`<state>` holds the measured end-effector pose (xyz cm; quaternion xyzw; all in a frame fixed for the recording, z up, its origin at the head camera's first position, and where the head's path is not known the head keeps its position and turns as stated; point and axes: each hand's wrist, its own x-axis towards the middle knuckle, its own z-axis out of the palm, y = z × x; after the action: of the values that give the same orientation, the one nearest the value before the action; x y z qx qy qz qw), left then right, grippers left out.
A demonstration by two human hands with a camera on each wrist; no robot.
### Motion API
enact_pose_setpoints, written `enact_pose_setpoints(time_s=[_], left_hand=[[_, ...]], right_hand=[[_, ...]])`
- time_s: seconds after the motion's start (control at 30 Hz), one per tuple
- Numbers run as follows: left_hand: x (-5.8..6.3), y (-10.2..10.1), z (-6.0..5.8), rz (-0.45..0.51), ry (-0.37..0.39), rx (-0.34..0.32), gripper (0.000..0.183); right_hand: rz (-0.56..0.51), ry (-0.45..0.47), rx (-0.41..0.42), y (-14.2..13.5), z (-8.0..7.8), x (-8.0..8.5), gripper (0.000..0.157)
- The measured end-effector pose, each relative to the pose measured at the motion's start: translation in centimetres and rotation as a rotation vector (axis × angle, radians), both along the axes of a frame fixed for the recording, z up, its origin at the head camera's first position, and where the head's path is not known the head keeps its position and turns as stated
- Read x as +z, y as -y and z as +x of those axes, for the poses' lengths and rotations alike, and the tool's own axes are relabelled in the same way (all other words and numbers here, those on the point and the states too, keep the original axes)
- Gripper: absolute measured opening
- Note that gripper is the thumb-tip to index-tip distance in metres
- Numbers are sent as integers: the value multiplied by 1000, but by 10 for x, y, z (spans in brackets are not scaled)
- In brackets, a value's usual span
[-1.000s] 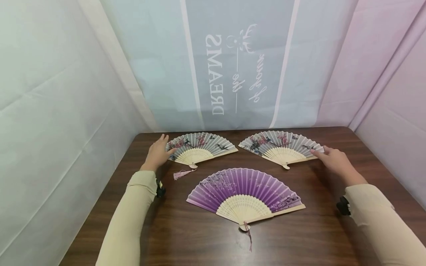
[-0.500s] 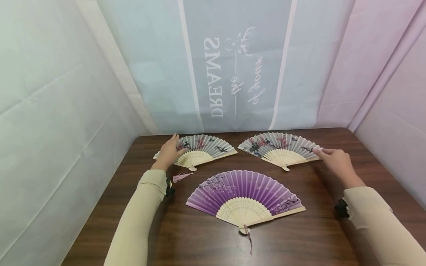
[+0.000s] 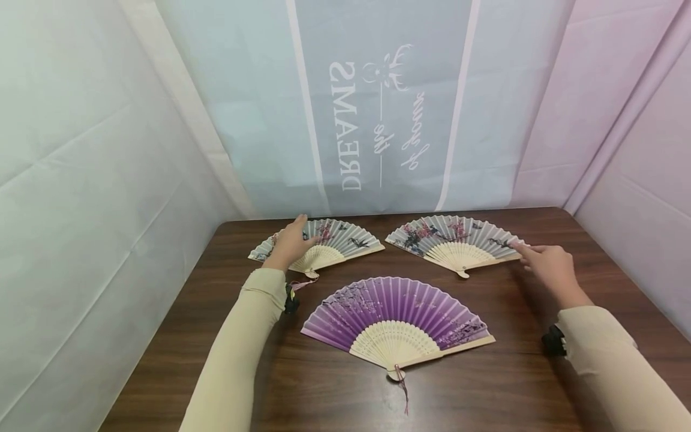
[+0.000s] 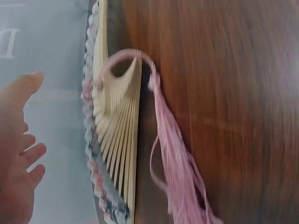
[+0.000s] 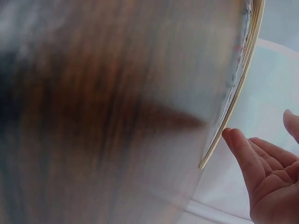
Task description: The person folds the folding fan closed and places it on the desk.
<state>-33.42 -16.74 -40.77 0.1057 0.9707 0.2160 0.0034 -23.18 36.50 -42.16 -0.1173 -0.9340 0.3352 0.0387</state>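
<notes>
Two grey folding fans with blossom prints lie spread at the back of the table. My left hand (image 3: 291, 245) hovers over the left grey fan (image 3: 351, 237), covering part of its left half. The left wrist view shows its fingers and thumb apart, holding nothing; the fan's pink tassel (image 4: 173, 154) hangs from the rivet end. At the right end of the right grey fan (image 3: 459, 240), the fingertips of my right hand (image 3: 552, 267) meet the outer rib. The right wrist view has those fingers extended, with the thumb (image 5: 292, 123) well away from the fan.
A spread purple folding fan (image 3: 399, 300) with a thin dark tassel (image 3: 405, 396) lies nearer on the brown wooden table (image 3: 475, 396). A pale blue printed cloth (image 3: 394, 120) hangs along the back edge, and a white cloth wall (image 3: 97, 180) stands at left.
My left hand has moved right from the left grey fan's outer end to over its body. My right hand stays at the right fan's end, its fingers a little straighter. The fans lie nearly unchanged.
</notes>
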Motion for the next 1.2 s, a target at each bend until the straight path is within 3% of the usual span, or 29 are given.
enact_pose_setpoints(time_s=[0.3,0.8,1.2], left_hand=[[-11,-27,-3,78,16,-62,78],[-25,-60,-8,93,-29,-135,71],[-34,-90,-10,148,-14,-161,69]], right_hand=[[-40,2,-16,0,1,0,81],[-108,40,-25,1,1,-3,86],[-292,87,-5,-2,-2,-8,91]])
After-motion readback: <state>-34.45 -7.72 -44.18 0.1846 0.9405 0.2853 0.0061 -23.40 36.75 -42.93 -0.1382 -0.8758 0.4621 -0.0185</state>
